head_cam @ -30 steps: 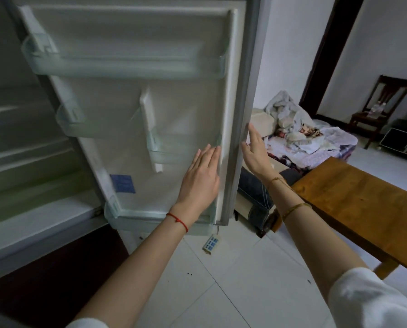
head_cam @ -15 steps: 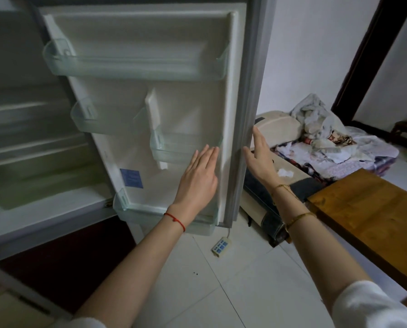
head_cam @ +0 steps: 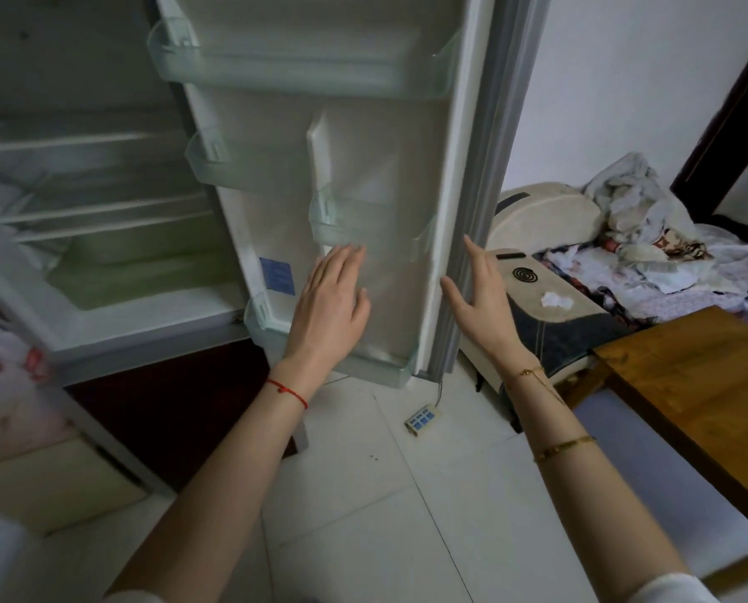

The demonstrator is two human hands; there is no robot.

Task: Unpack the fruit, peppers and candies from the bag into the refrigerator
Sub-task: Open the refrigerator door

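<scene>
1. Head view: the refrigerator (head_cam: 115, 219) stands open at left, its shelves blurred and pale; the refrigerator door (head_cam: 389, 137) swings out toward the middle, and its grey outer edge runs down to just above the floor.
2. At far left a white plastic bag (head_cam: 2, 354) shows at the picture's edge, below the open compartment; its contents are too blurred to name, though dark shapes show inside.
3. The left hand (head_cam: 330, 304) lies flat against the door's inner liner, fingers straight and together, gripping nothing, just under the small door bin (head_cam: 363, 228).
4. The right hand (head_cam: 478, 293) is spread beside the door's outer edge, fingers straight and thumb out, holding nothing; contact with the edge is probable but not certain.
5. Open floor lies below the door, where a white power strip (head_cam: 422, 420) sits on the tiles.
6. To the right, a wooden table (head_cam: 702, 385) stands near the door's edge, with a cluttered bed (head_cam: 667, 272) behind it.
7. Against the frame half a second ago, the left hand sits further from the door's edge and the right hand's thumb has opened away from the fingers.
</scene>
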